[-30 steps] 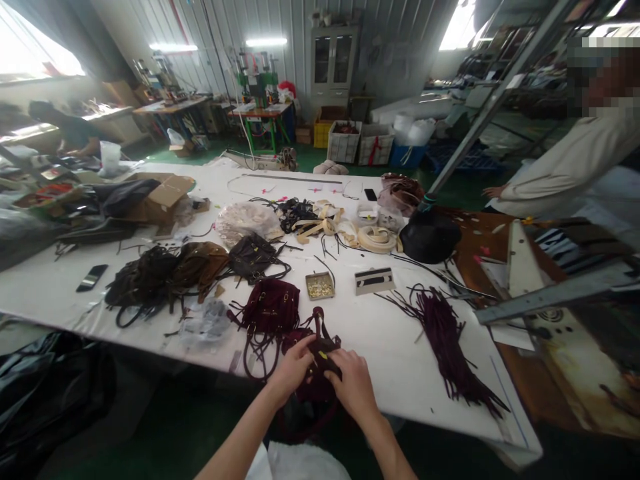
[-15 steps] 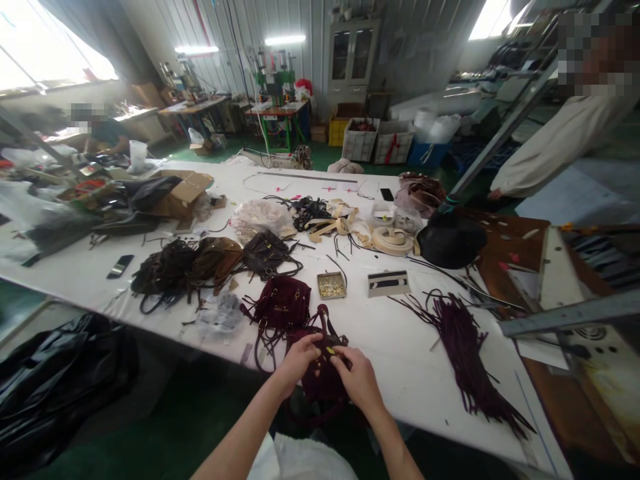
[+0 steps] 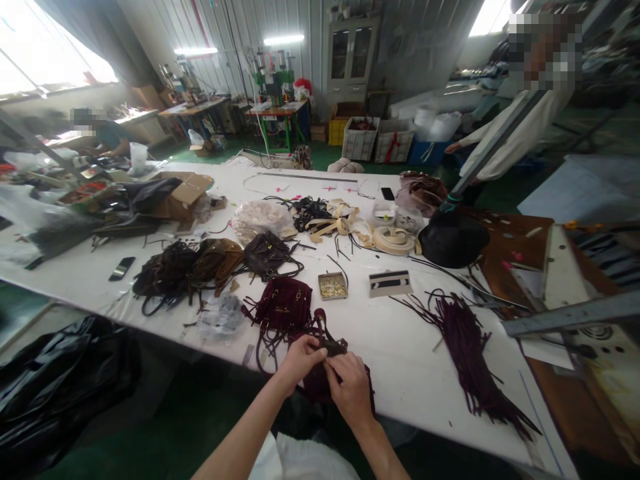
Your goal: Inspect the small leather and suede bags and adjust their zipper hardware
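Note:
A burgundy handbag [image 3: 319, 389] rests at the table's front edge, its upper part between my hands and its handle standing up behind them. My left hand [image 3: 300, 363] is closed, thumb and fingers pinching the bag near its top. Against it works my right hand [image 3: 349, 381], also closed, with fingertips meeting the left thumb at the same spot. Any small part between the fingertips is hidden. Just behind lies a second burgundy bag [image 3: 284, 303] with fringes. A small square tray [image 3: 346, 287] of gold-coloured metal bits stands beyond the hands.
Dark purple straps [image 3: 460, 353] lie in a bundle at right. A box with a black strip [image 3: 390, 283] stands near the tray. Brown bags [image 3: 215, 257], a plastic bag [image 3: 223, 317] and a phone [image 3: 121, 268] are at left. A slanted metal post [image 3: 500, 143] rises at right; a person walks behind it.
My right hand has closed in toward my left, and the small yellow piece at its fingertips is out of sight. The person at right has moved left.

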The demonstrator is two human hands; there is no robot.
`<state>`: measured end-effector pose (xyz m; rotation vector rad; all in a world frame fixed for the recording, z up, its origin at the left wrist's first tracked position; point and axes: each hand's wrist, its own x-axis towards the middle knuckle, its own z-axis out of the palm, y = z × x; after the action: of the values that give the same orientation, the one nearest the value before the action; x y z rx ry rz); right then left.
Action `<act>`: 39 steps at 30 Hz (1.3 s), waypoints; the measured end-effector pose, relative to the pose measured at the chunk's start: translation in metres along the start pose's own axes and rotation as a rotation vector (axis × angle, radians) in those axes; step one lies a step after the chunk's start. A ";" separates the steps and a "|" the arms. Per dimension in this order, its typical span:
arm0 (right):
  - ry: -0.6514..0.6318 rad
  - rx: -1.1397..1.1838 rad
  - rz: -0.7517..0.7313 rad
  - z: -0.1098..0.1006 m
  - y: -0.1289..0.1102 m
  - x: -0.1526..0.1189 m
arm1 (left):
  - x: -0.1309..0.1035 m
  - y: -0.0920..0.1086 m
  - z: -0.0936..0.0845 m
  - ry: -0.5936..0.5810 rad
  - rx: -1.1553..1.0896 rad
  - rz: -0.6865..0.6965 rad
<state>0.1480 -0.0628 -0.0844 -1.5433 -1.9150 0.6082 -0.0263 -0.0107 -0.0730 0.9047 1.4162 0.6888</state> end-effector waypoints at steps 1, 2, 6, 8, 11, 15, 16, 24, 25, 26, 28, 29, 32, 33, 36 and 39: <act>-0.012 0.006 0.007 0.002 0.000 -0.001 | 0.002 -0.001 0.001 0.022 0.022 0.004; -0.034 0.027 0.016 0.003 0.001 -0.001 | 0.003 -0.002 0.002 0.040 0.042 0.006; -0.073 0.152 0.081 0.005 0.017 -0.008 | 0.006 -0.005 -0.003 0.128 0.143 0.059; -0.040 0.168 0.186 0.004 0.034 -0.016 | 0.005 -0.006 -0.010 0.167 0.181 0.111; -0.114 0.220 0.371 -0.002 0.062 -0.025 | 0.004 -0.011 -0.022 0.140 0.168 0.180; -0.226 0.277 0.362 -0.023 0.073 -0.023 | 0.004 -0.021 -0.032 0.014 0.083 0.225; -0.217 0.281 0.343 -0.028 0.070 -0.020 | 0.005 -0.025 -0.034 -0.009 0.061 0.226; -0.207 0.561 0.408 -0.019 0.045 -0.008 | 0.000 -0.054 -0.033 -0.086 0.065 0.158; -0.196 0.590 0.427 -0.013 0.047 -0.007 | -0.003 -0.057 -0.030 -0.085 0.087 0.150; -0.186 0.615 0.443 -0.007 0.048 -0.006 | -0.006 -0.058 -0.027 -0.080 0.113 0.148; -0.164 0.668 0.486 0.002 0.050 -0.003 | -0.012 -0.056 -0.023 -0.055 0.176 0.164; -0.148 0.704 0.514 0.005 0.049 -0.001 | -0.015 -0.054 -0.021 -0.033 0.211 0.179; -0.105 0.815 0.573 0.008 0.040 0.000 | -0.025 -0.039 -0.018 0.055 0.314 0.247; -0.088 0.831 0.578 0.007 0.035 -0.001 | -0.029 -0.033 -0.016 0.086 0.347 0.275; -0.005 0.756 0.540 0.003 0.012 -0.006 | -0.048 -0.013 -0.009 0.158 0.435 0.349; 0.075 0.633 0.449 0.001 -0.017 -0.012 | -0.065 0.006 0.002 0.115 0.347 0.374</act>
<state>0.1369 -0.0787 -0.0758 -1.5237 -1.1428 1.1929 -0.0283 -0.0630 -0.0340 1.4463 1.5108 0.7945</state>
